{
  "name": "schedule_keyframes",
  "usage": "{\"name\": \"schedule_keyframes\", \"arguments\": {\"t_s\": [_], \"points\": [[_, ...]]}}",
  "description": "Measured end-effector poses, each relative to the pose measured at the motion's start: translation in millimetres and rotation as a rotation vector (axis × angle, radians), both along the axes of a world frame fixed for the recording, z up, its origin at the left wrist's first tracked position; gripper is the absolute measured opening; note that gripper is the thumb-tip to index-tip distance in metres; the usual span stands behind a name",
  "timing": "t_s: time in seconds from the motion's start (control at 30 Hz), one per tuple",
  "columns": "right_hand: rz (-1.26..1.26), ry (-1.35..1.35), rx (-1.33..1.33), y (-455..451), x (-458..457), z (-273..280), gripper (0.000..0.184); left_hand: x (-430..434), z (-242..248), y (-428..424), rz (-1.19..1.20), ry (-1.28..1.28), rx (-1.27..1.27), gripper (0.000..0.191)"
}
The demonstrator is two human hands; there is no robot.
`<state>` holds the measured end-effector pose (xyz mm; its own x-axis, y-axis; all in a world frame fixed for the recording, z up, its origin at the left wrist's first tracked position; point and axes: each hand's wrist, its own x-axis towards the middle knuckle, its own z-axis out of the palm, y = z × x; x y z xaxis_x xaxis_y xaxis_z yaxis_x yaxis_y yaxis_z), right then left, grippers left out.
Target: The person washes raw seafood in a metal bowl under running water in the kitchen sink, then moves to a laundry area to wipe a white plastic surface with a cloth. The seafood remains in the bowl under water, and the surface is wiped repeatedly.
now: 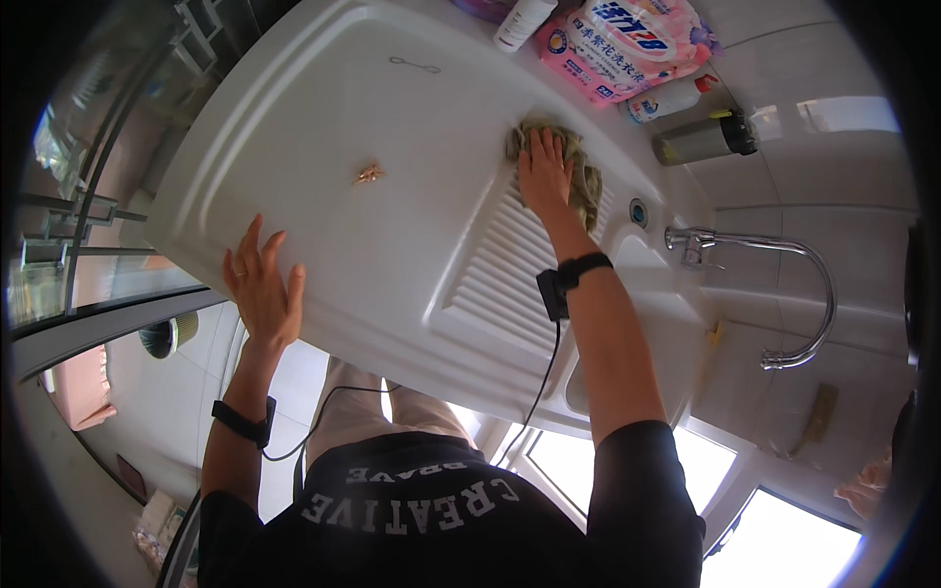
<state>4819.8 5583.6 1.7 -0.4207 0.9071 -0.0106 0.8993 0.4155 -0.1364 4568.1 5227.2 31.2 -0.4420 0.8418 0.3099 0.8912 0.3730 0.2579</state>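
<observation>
My right hand [545, 169] presses down on a crumpled olive-brown cloth [588, 187], its fingers lying over it. The cloth rests at the upper part of the ribbed washboard [507, 272], which is moulded into a white laundry sink counter [331, 250]. Above the counter's near left edge is my left hand [263, 283], fingers spread, holding nothing; whether it touches the surface I cannot tell. A small gold-coloured object [367, 173], perhaps a hair clip, lies mid-counter. Farther back lies a thin wire-like piece with looped ends [414, 65].
A chrome faucet [794, 250] arches on the right, near a round drain fitting [639, 213]. Along the back edge are a white bottle [523, 23], a pink laundry detergent pouch [625, 48], a red-capped bottle [669, 99] and a dark-lidded bottle [698, 140]. Glass panels [110, 184] stand left.
</observation>
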Motion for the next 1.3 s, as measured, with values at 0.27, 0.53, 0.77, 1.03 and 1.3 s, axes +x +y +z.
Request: {"name": "schedule_keyframes", "arguments": {"t_s": [0.27,0.53,0.77,1.03,1.3], "points": [[-0.016,0.118,0.015,18.6,-44.8,-3.0,0.05,0.5,0.6,0.5,0.025,0.001,-0.03,0.05],[0.347,0.056,0.076,-93.9,2.0,16.1,0.05,1.2,1.2,-0.2,0.009,0.01,-0.028,0.049],[0.572,0.036,-0.006,-156.1,34.0,34.1,0.056,0.5,2.1,-0.6,0.011,0.0,-0.029,0.05],[0.124,-0.13,0.057,3.4,-16.8,6.0,0.062,-3.4,-4.0,-1.8,-0.004,-0.045,-0.008,0.051],[0.292,-0.175,0.031,-70.3,1.3,10.8,0.056,-2.7,-1.6,1.7,-0.014,-0.033,0.016,0.051]]}}
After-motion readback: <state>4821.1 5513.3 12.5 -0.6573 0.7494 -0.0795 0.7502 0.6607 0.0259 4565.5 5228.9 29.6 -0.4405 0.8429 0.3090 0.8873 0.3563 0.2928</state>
